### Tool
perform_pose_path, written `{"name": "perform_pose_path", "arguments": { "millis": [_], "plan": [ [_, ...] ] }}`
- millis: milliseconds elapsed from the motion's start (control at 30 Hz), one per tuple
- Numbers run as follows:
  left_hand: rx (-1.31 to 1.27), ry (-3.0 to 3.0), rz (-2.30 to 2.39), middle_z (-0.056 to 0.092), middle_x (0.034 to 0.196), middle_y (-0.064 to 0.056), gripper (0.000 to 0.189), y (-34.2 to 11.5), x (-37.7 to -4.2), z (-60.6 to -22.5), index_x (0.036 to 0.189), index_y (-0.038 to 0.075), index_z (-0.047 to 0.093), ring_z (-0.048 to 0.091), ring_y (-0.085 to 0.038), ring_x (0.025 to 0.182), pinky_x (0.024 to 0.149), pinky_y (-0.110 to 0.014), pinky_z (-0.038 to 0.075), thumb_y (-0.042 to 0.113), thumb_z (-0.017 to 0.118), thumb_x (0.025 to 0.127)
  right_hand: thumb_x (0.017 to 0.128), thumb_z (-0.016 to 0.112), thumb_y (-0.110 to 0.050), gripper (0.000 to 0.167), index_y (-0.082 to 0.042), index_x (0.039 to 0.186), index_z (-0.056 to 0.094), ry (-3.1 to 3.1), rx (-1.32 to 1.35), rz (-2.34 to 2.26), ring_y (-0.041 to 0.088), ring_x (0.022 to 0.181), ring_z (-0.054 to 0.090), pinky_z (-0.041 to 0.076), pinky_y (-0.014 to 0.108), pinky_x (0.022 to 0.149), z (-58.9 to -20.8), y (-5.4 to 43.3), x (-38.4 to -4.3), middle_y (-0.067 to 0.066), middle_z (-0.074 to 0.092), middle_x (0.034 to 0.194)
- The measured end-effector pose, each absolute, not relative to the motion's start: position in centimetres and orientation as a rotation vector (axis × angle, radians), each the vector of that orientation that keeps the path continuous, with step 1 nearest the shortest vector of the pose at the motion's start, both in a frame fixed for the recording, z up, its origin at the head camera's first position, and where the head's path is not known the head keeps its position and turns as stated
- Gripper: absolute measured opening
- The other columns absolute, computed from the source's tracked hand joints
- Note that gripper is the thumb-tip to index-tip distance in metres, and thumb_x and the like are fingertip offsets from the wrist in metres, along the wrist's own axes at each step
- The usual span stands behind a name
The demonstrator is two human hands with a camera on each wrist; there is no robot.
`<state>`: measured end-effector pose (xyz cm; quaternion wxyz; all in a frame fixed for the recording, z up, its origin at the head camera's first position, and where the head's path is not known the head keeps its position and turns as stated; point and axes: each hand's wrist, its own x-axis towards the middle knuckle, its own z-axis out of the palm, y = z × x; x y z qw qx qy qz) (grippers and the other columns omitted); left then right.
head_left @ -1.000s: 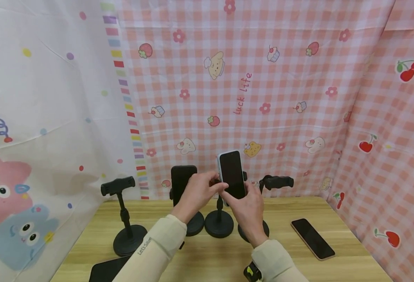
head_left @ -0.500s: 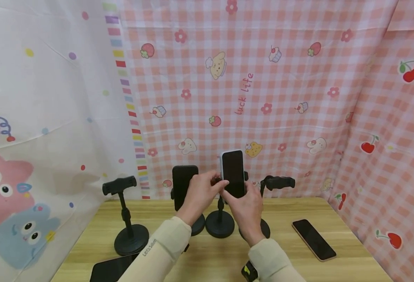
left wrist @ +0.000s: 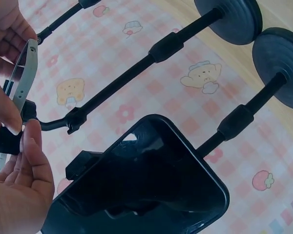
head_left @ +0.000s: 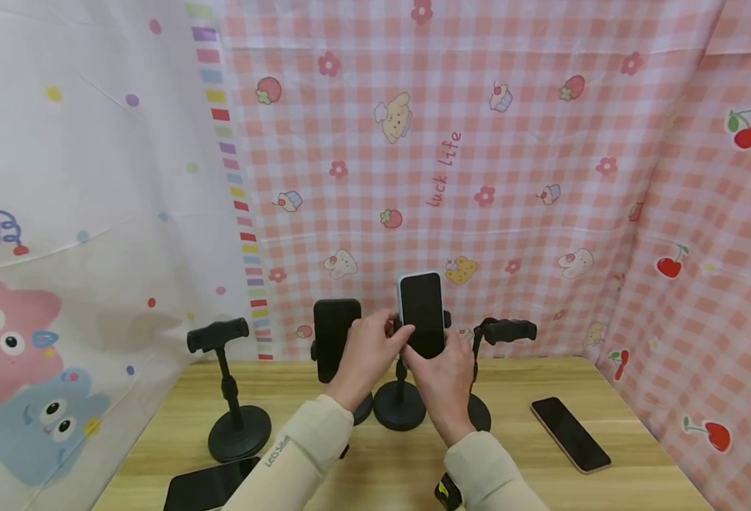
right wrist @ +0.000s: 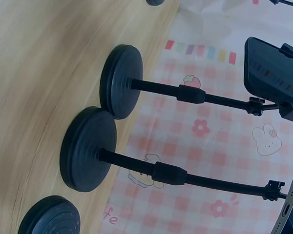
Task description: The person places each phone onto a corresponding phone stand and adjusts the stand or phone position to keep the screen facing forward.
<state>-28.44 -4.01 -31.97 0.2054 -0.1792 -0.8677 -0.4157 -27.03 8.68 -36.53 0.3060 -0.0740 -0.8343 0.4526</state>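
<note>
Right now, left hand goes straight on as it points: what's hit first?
Past the black clamp it pinches, the left hand would probably meet the light-edged phone in the right hand: in the head view it points up and rightward at the phone's left edge. Depth leaves any gap unclear.

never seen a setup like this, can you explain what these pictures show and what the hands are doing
There is no machine: a person works with two bare hands. The wide picture comes from a camera on the head, looking forward and down; the other two come from cameras on the left and right wrists. The right hand holds a pale-edged phone at the top of a black middle stand, while the left hand pinches a black clamp piece at its edge. On the wooden table, the stand just left carries a black phone; the outer left stand and outer right stand hold none. Two more phones lie flat, a left one and a right one.
</note>
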Motion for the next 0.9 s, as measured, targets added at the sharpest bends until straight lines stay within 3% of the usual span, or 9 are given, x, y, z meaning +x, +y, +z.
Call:
{"name": "perform_pose_path", "arguments": {
  "millis": [67, 233, 367, 533, 633, 900],
  "plan": [
    [-0.495, -2.43, -1.155, 0.06, 0.072, 0.003, 0.024, -3.89, -28.43, -31.98, 0.104, 0.006, 0.07, 0.055, -0.011, 0.061, 0.057, -0.028, 0.049, 0.029, 0.069, 0.095, 0.075, 0.082, -0.05, 0.078, 0.004, 0.125, 0.057, -2.211, -0.203, 1.193, 0.039, 0.113, 0.049, 0.042, 0.057, 0.094, -36.57, 8.63, -27.03, 0.022, 0.054, 0.122],
    [-0.481, -2.441, -1.149, 0.058, 0.07, 0.002, 0.018, -3.62, -28.32, -31.91, 0.096, 0.007, 0.068, 0.053, -0.012, 0.058, 0.053, -0.027, 0.046, 0.026, 0.069, 0.095, 0.076, 0.081, -0.049, 0.074, 0.001, 0.125, 0.057, -2.222, -0.21, 1.209, 0.037, 0.104, 0.053, 0.044, 0.054, 0.086, -36.57, 8.59, -27.0, 0.019, 0.054, 0.118],
    [-0.479, -2.459, -1.131, 0.062, 0.073, -0.002, 0.024, -3.38, -28.19, -31.92, 0.105, 0.003, 0.068, 0.056, -0.014, 0.06, 0.054, -0.028, 0.047, 0.025, 0.068, 0.095, 0.078, 0.08, -0.047, 0.068, -0.003, 0.124, 0.057, -2.24, -0.228, 1.237, 0.033, 0.092, 0.057, 0.047, 0.05, 0.077, -36.55, 8.72, -27.04, 0.015, 0.06, 0.108],
    [-0.461, -2.466, -1.081, 0.069, 0.086, -0.009, 0.036, -3.26, -28.22, -32.05, 0.12, -0.002, 0.066, 0.064, -0.018, 0.069, 0.061, -0.029, 0.052, 0.025, 0.067, 0.096, 0.078, 0.079, -0.047, 0.056, -0.005, 0.108, 0.058, -2.261, -0.226, 1.218, 0.03, 0.081, 0.058, 0.047, 0.045, 0.07, -36.6, 8.74, -27.16, 0.01, 0.061, 0.093],
    [-0.453, -2.463, -1.048, 0.069, 0.085, -0.009, 0.033, -3.24, -28.28, -32.1, 0.116, 0.0, 0.066, 0.063, -0.019, 0.069, 0.061, -0.031, 0.052, 0.026, 0.067, 0.096, 0.078, 0.08, -0.047, 0.053, -0.005, 0.102, 0.058, -2.263, -0.221, 1.208, 0.029, 0.08, 0.057, 0.047, 0.044, 0.069, -36.62, 8.7, -27.2, 0.009, 0.059, 0.09],
    [-0.422, -2.457, -0.975, 0.07, 0.086, -0.009, 0.033, -3.04, -28.32, -32.16, 0.114, 0.001, 0.066, 0.064, -0.021, 0.07, 0.064, -0.034, 0.054, 0.027, 0.068, 0.095, 0.079, 0.079, -0.046, 0.054, -0.003, 0.105, 0.058, -2.279, -0.23, 1.218, 0.031, 0.086, 0.059, 0.048, 0.047, 0.072, -36.58, 8.72, -27.3, 0.012, 0.06, 0.094]
  ]
}}
